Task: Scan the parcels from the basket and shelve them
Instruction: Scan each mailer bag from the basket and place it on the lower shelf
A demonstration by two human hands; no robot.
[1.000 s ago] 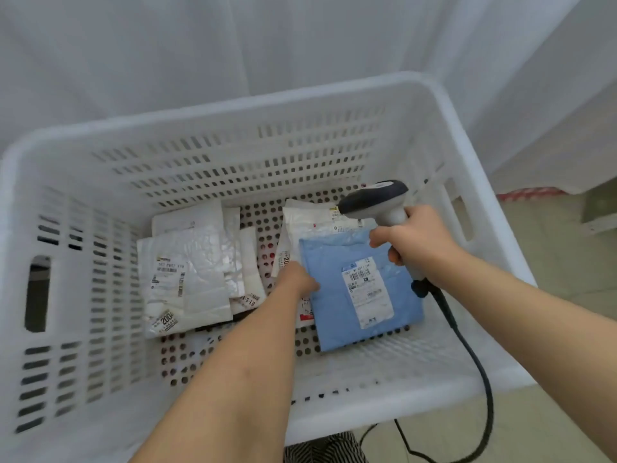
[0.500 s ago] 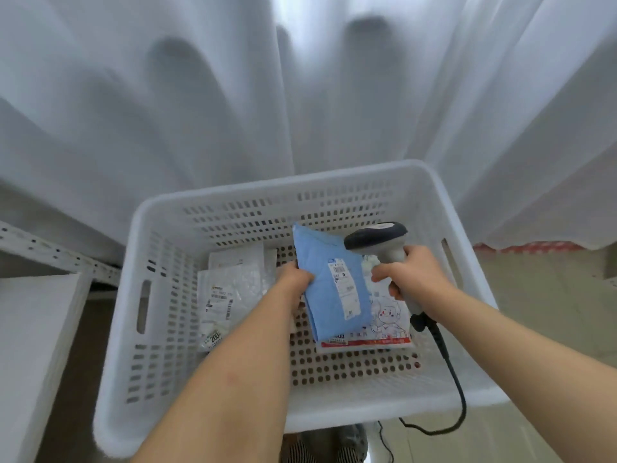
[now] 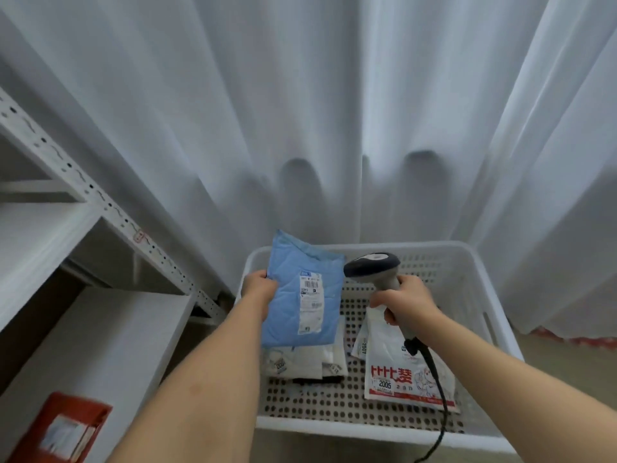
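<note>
My left hand (image 3: 258, 290) grips the left edge of a blue parcel (image 3: 288, 305), held upright above the white perforated basket (image 3: 480, 285), its white label facing me. My right hand (image 3: 405, 304) grips the handle of a grey barcode scanner (image 3: 372, 265), whose dark head sits just right of the blue parcel's label. In the basket lie a white parcel with red print and the number 2005 (image 3: 397, 372) and several white parcels (image 3: 300, 360) partly hidden under the blue one.
A white metal shelf rack (image 3: 110, 332) stands at the left; a red parcel (image 3: 63, 429) lies on its lower board. White curtains (image 3: 300, 111) hang behind the basket. The scanner's black cable (image 3: 440, 412) trails down over the basket's front rim.
My left hand has lifted the blue parcel out of the basket and up to the left. The scanner stays beside its label. The view has pulled back, bringing the shelf rack into sight.
</note>
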